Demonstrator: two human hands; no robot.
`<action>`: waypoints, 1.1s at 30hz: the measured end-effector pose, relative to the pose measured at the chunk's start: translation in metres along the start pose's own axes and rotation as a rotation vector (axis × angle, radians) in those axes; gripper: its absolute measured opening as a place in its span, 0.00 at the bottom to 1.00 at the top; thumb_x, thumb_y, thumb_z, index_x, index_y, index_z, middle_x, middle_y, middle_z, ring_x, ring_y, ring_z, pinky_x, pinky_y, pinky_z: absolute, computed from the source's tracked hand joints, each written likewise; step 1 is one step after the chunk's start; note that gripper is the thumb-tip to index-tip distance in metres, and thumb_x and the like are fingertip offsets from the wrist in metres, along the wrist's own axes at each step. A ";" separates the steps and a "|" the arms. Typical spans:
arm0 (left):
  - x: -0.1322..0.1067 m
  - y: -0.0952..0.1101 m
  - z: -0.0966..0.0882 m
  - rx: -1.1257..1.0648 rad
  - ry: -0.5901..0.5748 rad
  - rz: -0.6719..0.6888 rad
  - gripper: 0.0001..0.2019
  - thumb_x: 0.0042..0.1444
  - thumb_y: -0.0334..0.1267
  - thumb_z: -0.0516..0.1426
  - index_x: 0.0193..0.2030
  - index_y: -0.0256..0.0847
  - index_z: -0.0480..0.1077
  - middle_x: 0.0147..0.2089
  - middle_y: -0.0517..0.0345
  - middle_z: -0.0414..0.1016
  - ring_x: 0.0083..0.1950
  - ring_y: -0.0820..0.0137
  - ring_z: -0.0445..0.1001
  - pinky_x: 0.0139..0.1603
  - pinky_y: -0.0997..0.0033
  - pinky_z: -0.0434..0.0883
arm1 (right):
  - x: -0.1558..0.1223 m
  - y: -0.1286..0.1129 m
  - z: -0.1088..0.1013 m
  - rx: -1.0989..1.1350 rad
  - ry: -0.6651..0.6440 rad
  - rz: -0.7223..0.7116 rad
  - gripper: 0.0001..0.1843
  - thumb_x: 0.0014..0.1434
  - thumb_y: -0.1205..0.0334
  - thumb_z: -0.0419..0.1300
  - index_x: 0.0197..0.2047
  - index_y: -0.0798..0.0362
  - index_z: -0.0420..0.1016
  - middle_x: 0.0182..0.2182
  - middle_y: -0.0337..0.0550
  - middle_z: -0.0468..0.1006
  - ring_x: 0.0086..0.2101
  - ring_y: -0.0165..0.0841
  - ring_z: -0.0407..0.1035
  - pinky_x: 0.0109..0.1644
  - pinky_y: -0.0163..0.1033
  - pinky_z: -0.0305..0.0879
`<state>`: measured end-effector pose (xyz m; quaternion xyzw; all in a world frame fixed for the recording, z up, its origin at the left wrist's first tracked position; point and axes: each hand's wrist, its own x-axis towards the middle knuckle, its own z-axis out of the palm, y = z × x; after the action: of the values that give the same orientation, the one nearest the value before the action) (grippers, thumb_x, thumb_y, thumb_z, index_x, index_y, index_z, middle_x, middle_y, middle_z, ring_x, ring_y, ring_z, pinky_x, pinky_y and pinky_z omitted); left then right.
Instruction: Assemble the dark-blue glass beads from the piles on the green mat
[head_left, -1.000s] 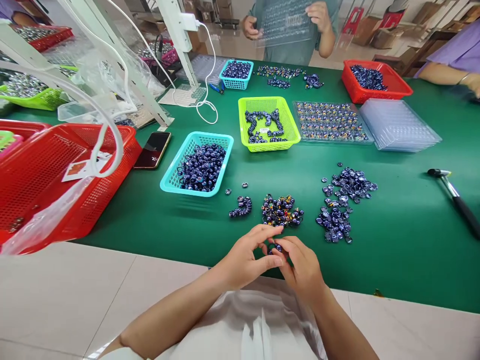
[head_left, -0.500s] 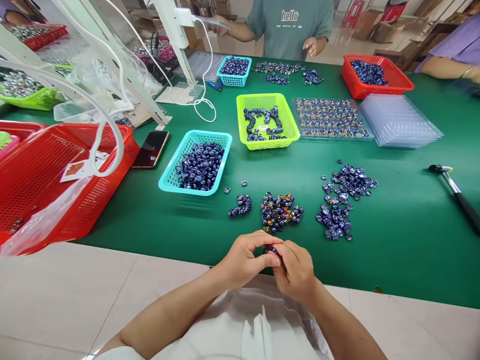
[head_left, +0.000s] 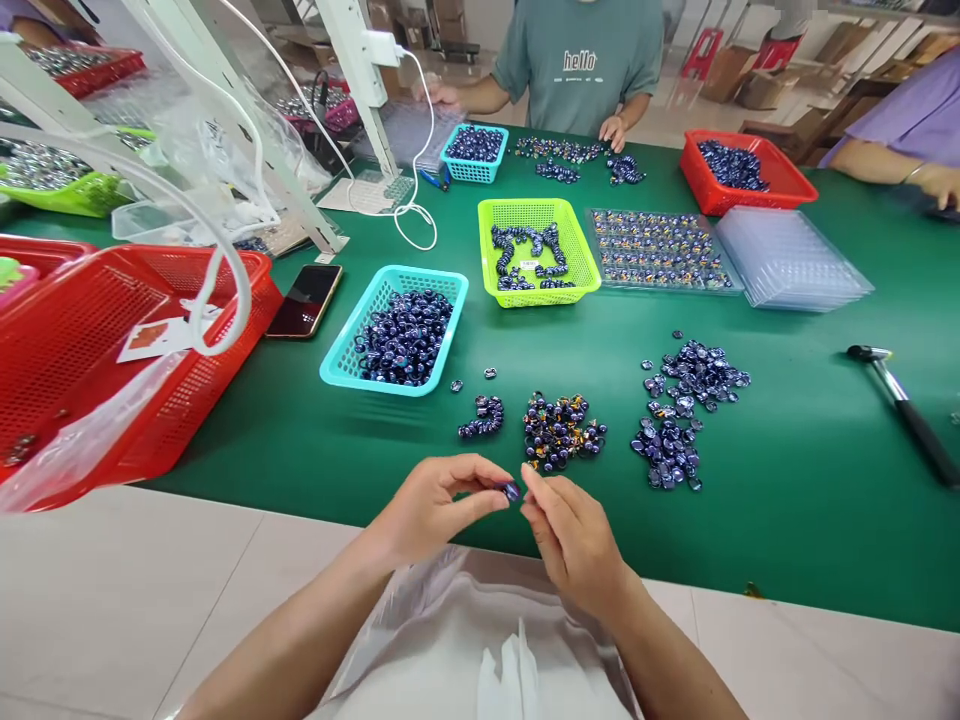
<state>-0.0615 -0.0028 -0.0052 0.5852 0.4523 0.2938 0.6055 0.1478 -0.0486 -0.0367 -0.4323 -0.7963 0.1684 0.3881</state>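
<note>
Your left hand pinches a small dark-blue piece between the thumb and fingertips. That piece is above the near part of the green tabletop. Your right hand is just to its right, with the fingers bunched close together. I cannot tell if that hand holds anything.

Just past your hands is a pile of dark pieces with orange bits. Left of it sits a curvy row of dark pieces. Right of it lie flat shiny discs, in two heaps that touch. A hammer lies far over on the right.

Farther off, on the left, a light-blue basket holds lots of dark pieces, and a phone is near it. A bright green basket is past that, to the right.
</note>
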 end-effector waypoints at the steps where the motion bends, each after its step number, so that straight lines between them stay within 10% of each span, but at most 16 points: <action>1: 0.001 0.002 -0.009 0.039 0.110 0.029 0.08 0.55 0.40 0.65 0.40 0.40 0.79 0.37 0.53 0.84 0.39 0.65 0.81 0.43 0.69 0.77 | 0.000 0.006 -0.004 -0.034 0.011 0.033 0.30 0.67 0.71 0.52 0.70 0.50 0.55 0.40 0.49 0.78 0.39 0.38 0.73 0.41 0.44 0.73; 5: 0.017 0.012 -0.060 0.390 0.732 0.160 0.12 0.54 0.43 0.65 0.43 0.42 0.80 0.42 0.55 0.83 0.40 0.64 0.80 0.46 0.68 0.76 | -0.003 0.040 -0.026 -0.347 0.069 0.221 0.20 0.68 0.66 0.53 0.61 0.52 0.68 0.45 0.53 0.76 0.46 0.45 0.70 0.49 0.52 0.69; 8: 0.036 0.015 -0.096 0.657 0.881 0.106 0.12 0.57 0.44 0.62 0.46 0.44 0.79 0.46 0.56 0.83 0.41 0.63 0.80 0.47 0.65 0.75 | -0.005 0.063 -0.038 -0.511 0.023 0.335 0.16 0.68 0.63 0.52 0.56 0.54 0.72 0.46 0.55 0.75 0.45 0.46 0.69 0.46 0.52 0.69; 13: 0.052 0.014 -0.095 0.869 0.812 0.225 0.19 0.59 0.41 0.61 0.57 0.42 0.73 0.63 0.47 0.73 0.64 0.52 0.69 0.63 0.52 0.67 | -0.008 0.069 -0.041 -0.490 -0.067 0.393 0.10 0.68 0.64 0.51 0.41 0.53 0.74 0.38 0.49 0.76 0.41 0.43 0.69 0.47 0.48 0.67; 20: 0.034 0.003 -0.007 0.617 0.390 0.602 0.15 0.61 0.33 0.60 0.55 0.42 0.73 0.57 0.47 0.77 0.58 0.60 0.75 0.61 0.57 0.71 | -0.018 0.061 -0.031 -0.440 -0.010 0.478 0.08 0.68 0.61 0.52 0.43 0.52 0.71 0.39 0.48 0.76 0.41 0.41 0.70 0.47 0.45 0.66; 26: 0.033 -0.020 0.046 0.431 0.155 0.591 0.14 0.61 0.30 0.60 0.53 0.41 0.74 0.53 0.46 0.79 0.53 0.62 0.77 0.54 0.59 0.74 | -0.016 0.062 -0.028 -0.354 -0.023 0.501 0.06 0.65 0.62 0.53 0.37 0.51 0.70 0.36 0.45 0.75 0.40 0.40 0.70 0.45 0.45 0.65; 33: 0.034 -0.020 0.058 0.256 -0.019 0.483 0.19 0.63 0.31 0.58 0.60 0.44 0.71 0.56 0.48 0.78 0.58 0.62 0.74 0.59 0.59 0.71 | -0.014 0.030 -0.037 0.059 0.098 0.573 0.02 0.62 0.62 0.58 0.37 0.49 0.72 0.32 0.38 0.76 0.32 0.33 0.70 0.38 0.37 0.66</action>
<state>0.0015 -0.0010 -0.0367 0.7506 0.3272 0.3647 0.4433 0.1974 -0.0458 -0.0378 -0.6357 -0.6170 0.2733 0.3750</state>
